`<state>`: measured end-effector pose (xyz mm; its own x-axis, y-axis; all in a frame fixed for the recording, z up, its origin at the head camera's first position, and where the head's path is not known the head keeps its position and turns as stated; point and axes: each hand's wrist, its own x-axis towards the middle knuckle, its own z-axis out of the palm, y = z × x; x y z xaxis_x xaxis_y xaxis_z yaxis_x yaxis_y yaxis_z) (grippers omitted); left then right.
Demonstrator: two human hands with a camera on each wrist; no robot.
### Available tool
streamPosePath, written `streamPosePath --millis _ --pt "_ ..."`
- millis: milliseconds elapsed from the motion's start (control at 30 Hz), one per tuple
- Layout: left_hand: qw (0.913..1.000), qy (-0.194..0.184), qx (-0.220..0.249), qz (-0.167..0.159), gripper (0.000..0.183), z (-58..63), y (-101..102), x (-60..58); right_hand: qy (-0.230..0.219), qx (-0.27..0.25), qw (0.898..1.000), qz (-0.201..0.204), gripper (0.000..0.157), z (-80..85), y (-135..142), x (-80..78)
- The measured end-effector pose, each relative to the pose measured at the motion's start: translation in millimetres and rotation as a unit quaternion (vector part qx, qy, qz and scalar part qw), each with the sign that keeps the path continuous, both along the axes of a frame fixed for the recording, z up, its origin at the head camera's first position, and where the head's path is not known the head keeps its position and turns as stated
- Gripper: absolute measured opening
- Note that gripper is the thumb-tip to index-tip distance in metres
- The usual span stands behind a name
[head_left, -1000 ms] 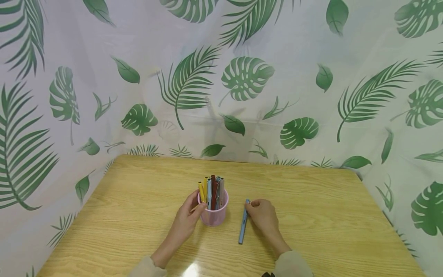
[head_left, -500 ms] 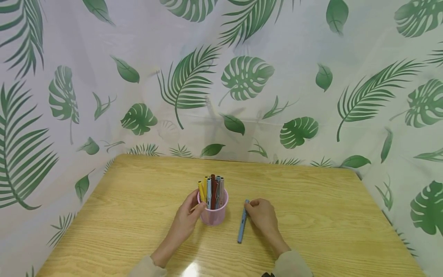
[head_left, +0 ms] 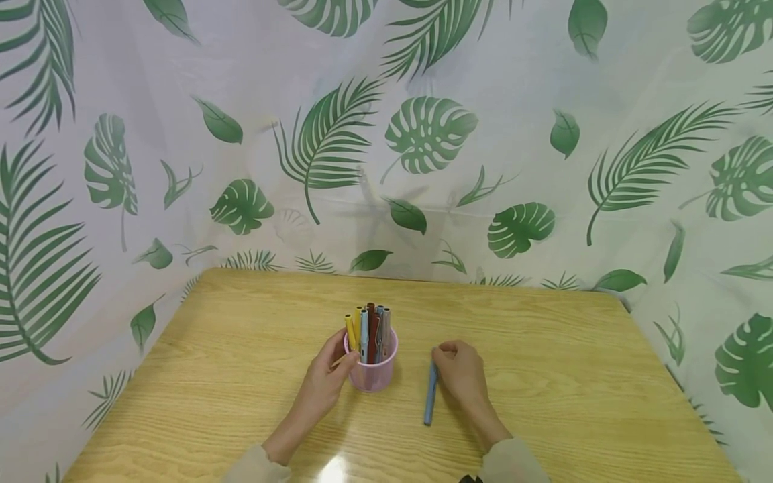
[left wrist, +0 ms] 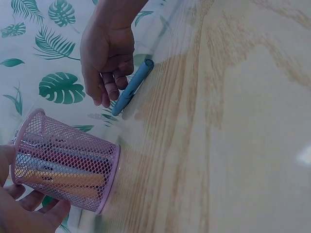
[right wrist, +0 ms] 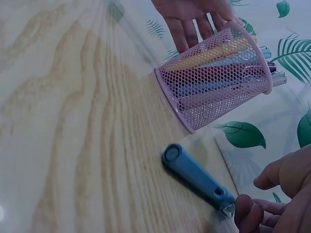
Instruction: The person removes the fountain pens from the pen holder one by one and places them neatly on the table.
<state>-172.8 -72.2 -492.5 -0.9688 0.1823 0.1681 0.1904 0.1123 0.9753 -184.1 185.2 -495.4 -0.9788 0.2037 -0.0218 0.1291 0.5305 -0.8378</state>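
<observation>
A pink mesh pen holder [head_left: 372,379] stands upright on the table, filled with several pens in yellow, light blue, dark red and grey [head_left: 372,335]. My left hand [head_left: 323,379] holds its left side, thumb at the near rim and fingers round the far side. To the right, a blue pen [head_left: 431,396] lies on the table. My right hand [head_left: 464,372] is at the pen's far end, bent fingers touching or nearly touching it. In the right wrist view, the thumb [right wrist: 272,174] stands apart from the fingers [right wrist: 249,213], and the blue pen [right wrist: 197,177] is not between them.
The wood-grain table [head_left: 574,376] extends on both sides of the hands. Behind it and at its sides hangs a white cloth [head_left: 519,154] with green leaf prints. A bright reflection shows near the table's front edge.
The blue pen has shifted slightly right and turned a little. My right hand has moved slightly away, its thumb no longer over the pen. The left hand and pen holder stay put.
</observation>
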Motion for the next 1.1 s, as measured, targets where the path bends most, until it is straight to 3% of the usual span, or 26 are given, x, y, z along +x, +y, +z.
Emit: streamPosePath --millis 600,1100 --pt "0.9999 0.002 0.014 -0.008 0.058 0.8 1 1.6 0.081 -0.114 0.989 0.042 0.024 20.6 -21 -11.9" --pt "0.9998 0.007 0.017 -0.008 0.057 -0.4 1 0.6 0.13 -0.126 0.98 0.08 0.024 33.7 -46 -21.6"
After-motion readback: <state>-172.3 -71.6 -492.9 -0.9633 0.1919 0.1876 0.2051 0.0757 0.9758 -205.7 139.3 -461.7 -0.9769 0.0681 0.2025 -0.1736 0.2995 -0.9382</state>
